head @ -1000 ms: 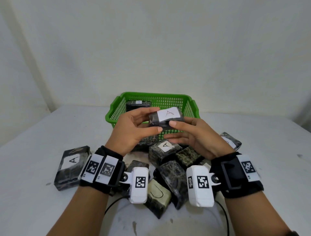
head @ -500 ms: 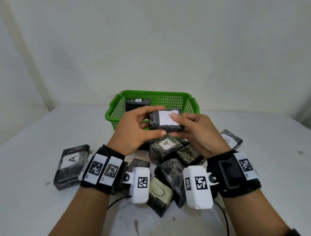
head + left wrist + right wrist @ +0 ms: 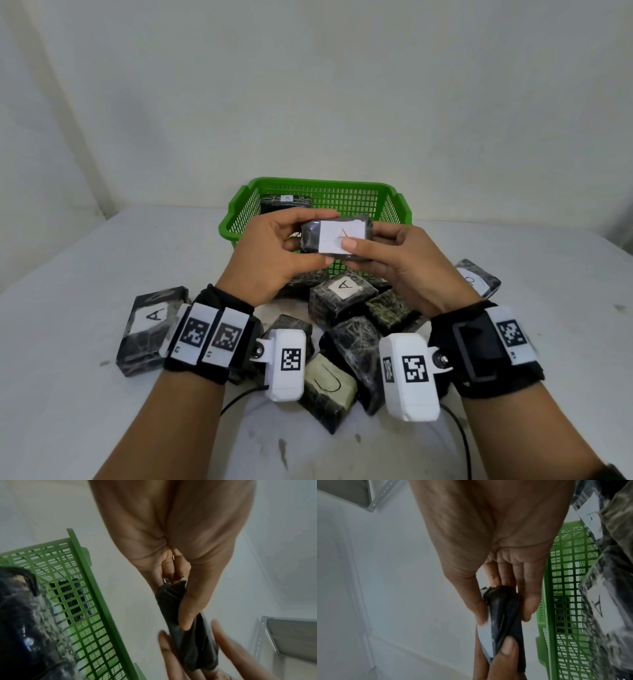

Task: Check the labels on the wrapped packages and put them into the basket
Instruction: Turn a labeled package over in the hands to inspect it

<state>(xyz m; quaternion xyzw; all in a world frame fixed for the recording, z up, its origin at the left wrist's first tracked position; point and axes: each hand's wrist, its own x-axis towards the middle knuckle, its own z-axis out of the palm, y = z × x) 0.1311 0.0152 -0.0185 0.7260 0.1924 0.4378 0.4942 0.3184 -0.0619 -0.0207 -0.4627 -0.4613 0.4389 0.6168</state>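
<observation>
- Since a second ago, the dark plastic-wrapped package (image 3: 336,237) has tipped upright in my grip, its white paper label (image 3: 339,236) now facing me.
- White tabletop (image 3: 85,267) and plain white wall (image 3: 308,85) frame the scene; a grey metal shelf (image 3: 289,634) shows in the left wrist view.
- My left hand (image 3: 274,260) and right hand (image 3: 404,267) pinch the package's two ends, thumbs in front, fingers behind.
- It hangs just before the green plastic mesh basket (image 3: 390,205), above loose wrapped packages (image 3: 342,294) on the table.
</observation>
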